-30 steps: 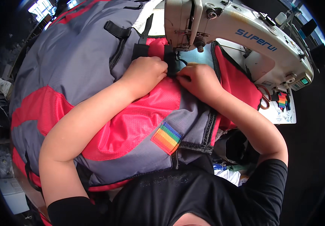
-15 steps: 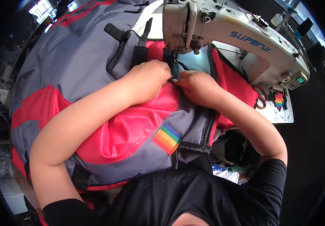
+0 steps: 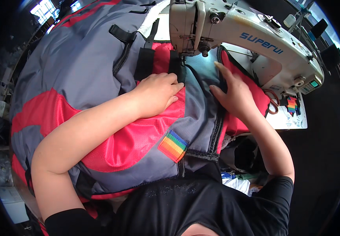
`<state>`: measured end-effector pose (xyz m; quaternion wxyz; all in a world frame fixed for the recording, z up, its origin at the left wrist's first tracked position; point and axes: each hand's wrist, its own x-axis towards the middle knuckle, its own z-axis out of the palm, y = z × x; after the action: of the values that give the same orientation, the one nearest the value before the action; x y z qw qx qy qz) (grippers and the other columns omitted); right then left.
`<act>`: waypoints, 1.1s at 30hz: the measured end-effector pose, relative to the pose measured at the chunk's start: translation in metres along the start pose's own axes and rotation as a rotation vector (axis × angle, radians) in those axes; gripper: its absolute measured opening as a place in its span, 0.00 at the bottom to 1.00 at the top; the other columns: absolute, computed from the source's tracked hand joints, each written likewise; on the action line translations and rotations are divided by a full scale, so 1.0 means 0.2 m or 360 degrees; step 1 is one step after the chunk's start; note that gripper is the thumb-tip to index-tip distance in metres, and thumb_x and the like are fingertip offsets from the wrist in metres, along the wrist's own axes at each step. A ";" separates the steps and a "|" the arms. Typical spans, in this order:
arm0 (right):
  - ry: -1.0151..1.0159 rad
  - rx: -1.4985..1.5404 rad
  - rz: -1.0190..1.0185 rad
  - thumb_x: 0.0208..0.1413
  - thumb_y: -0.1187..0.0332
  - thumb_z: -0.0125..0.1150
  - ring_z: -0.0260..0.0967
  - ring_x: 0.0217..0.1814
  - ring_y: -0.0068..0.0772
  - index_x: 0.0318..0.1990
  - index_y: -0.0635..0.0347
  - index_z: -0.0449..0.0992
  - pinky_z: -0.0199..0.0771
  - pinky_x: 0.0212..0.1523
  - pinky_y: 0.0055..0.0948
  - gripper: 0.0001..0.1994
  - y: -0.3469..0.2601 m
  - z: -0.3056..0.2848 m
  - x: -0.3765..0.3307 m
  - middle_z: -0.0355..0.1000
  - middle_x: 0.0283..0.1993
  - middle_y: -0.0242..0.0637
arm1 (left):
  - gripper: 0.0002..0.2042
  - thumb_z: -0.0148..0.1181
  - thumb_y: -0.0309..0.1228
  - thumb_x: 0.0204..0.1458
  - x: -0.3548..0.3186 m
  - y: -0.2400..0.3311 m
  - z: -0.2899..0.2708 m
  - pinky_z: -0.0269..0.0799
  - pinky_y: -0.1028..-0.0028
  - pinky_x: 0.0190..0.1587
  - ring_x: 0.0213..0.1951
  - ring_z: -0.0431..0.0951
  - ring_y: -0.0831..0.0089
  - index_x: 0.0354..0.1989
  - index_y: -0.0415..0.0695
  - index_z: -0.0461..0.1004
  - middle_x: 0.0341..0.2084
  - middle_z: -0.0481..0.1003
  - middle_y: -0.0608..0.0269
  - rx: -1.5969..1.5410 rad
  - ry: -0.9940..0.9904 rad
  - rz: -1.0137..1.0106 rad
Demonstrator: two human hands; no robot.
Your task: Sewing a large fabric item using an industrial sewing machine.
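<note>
A large grey and red fabric piece (image 3: pixel 87 51), like a bag panel, spreads under the sewing machine (image 3: pixel 233 31). My left hand (image 3: pixel 158 94) rests on its red section just below a black-edged red strip (image 3: pixel 162 59), fingers loosely bent and slightly apart. That strip runs up to the needle area beneath the machine head. Over the grey cloth to the right, my right hand (image 3: pixel 237 92) holds nothing; its thumb and fingers are spread near the black-bound edge. A rainbow-striped patch (image 3: pixel 173 145) sits on the cloth nearer my body.
Brown-handled scissors (image 3: pixel 273 101) lie right of the cloth, beside several rainbow-striped pieces (image 3: pixel 292 105) on the white table end (image 3: pixel 296 122). Black straps (image 3: pixel 122 33) stick up from the grey fabric. The machine's arm spans the upper right.
My hands have come apart from their meeting point below the needle. The right hand has moved right and opened; the left has shifted slightly nearer and flattened on the cloth.
</note>
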<state>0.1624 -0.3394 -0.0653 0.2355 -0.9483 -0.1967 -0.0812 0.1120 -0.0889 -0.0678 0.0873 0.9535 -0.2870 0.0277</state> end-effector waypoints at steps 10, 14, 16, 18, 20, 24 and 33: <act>-0.0223 0.0651 -0.0201 0.56 0.73 0.57 0.68 0.64 0.46 0.64 0.61 0.67 0.65 0.62 0.32 0.25 0.11 0.11 0.10 0.71 0.58 0.55 | 0.17 0.58 0.33 0.53 0.04 -0.08 0.03 0.67 0.60 0.53 0.47 0.73 0.59 0.51 0.43 0.75 0.40 0.71 0.59 0.0142 0.0057 0.0052; -0.0182 0.0542 -0.0126 0.55 0.73 0.57 0.68 0.64 0.45 0.62 0.63 0.68 0.65 0.61 0.31 0.25 0.12 0.15 0.20 0.71 0.58 0.56 | 0.16 0.55 0.31 0.55 0.11 -0.18 0.06 0.65 0.60 0.56 0.50 0.72 0.60 0.52 0.44 0.74 0.43 0.72 0.59 0.0257 0.0171 0.0095; -0.0179 0.0511 -0.0155 0.55 0.73 0.57 0.68 0.63 0.46 0.62 0.64 0.68 0.65 0.61 0.31 0.24 0.12 0.16 0.25 0.71 0.57 0.56 | 0.16 0.54 0.31 0.56 0.13 -0.21 0.08 0.65 0.60 0.56 0.51 0.72 0.59 0.52 0.43 0.74 0.44 0.72 0.59 0.0202 0.0143 0.0030; -0.0143 0.0419 -0.0213 0.55 0.72 0.57 0.70 0.61 0.48 0.60 0.65 0.70 0.66 0.60 0.32 0.23 0.12 0.16 0.30 0.71 0.56 0.58 | 0.15 0.54 0.31 0.56 0.15 -0.22 0.09 0.67 0.61 0.55 0.50 0.73 0.59 0.52 0.43 0.74 0.44 0.72 0.58 0.0147 0.0187 0.0027; -0.0164 0.0395 -0.0274 0.55 0.71 0.57 0.70 0.60 0.48 0.60 0.65 0.70 0.66 0.60 0.33 0.23 0.15 0.16 0.34 0.72 0.55 0.58 | 0.15 0.53 0.30 0.56 0.16 -0.22 0.10 0.68 0.61 0.54 0.49 0.74 0.58 0.51 0.43 0.74 0.44 0.72 0.58 0.0092 0.0222 0.0010; -0.0108 0.0345 -0.0398 0.53 0.67 0.58 0.73 0.54 0.52 0.54 0.67 0.73 0.70 0.54 0.36 0.21 0.24 0.18 0.41 0.74 0.49 0.58 | 0.12 0.54 0.28 0.53 0.20 -0.20 0.14 0.73 0.60 0.46 0.44 0.76 0.55 0.45 0.40 0.76 0.41 0.74 0.54 0.0085 0.0175 -0.0070; 0.0071 0.0100 -0.0668 0.53 0.66 0.60 0.71 0.46 0.62 0.49 0.72 0.72 0.70 0.48 0.46 0.20 0.46 0.36 0.55 0.73 0.41 0.63 | 0.10 0.57 0.31 0.45 0.31 -0.18 0.20 0.76 0.57 0.43 0.43 0.80 0.56 0.32 0.45 0.84 0.37 0.80 0.56 0.0230 -0.0060 -0.0399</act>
<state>0.3046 -0.3426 -0.1391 0.2472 -0.8767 -0.3869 -0.1434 0.1841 -0.0996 -0.1069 0.0157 0.9861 -0.1645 0.0193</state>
